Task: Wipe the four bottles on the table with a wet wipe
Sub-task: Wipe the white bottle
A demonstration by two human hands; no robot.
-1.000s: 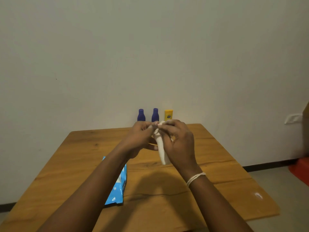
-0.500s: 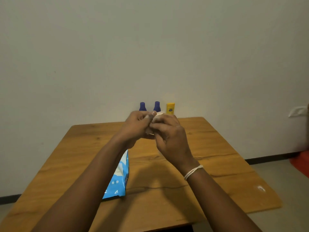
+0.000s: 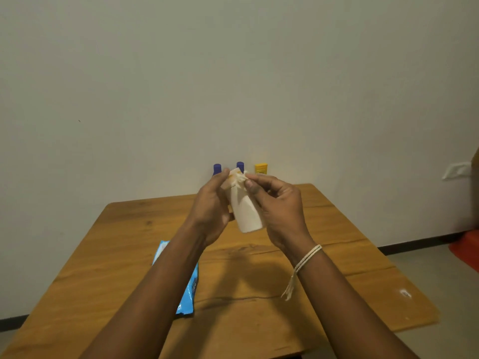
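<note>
I hold a white bottle (image 3: 246,213) tilted above the middle of the wooden table (image 3: 324,268). My left hand (image 3: 211,208) grips its body from the left. My right hand (image 3: 277,206) pinches a crumpled white wet wipe (image 3: 237,177) against the bottle's top. Behind my hands, at the table's far edge by the wall, stand two bottles with blue caps (image 3: 217,169) (image 3: 240,166) and one yellow bottle (image 3: 260,168); only their tops show.
A blue pack of wet wipes (image 3: 188,294) lies on the table under my left forearm. A white wall socket (image 3: 457,171) is at the right. Something orange-red (image 3: 466,250) sits on the floor at the far right.
The bottle has tipped so its white body shows between my hands. My right hand has shifted to the right and now pinches the wipe at the bottle's top.
</note>
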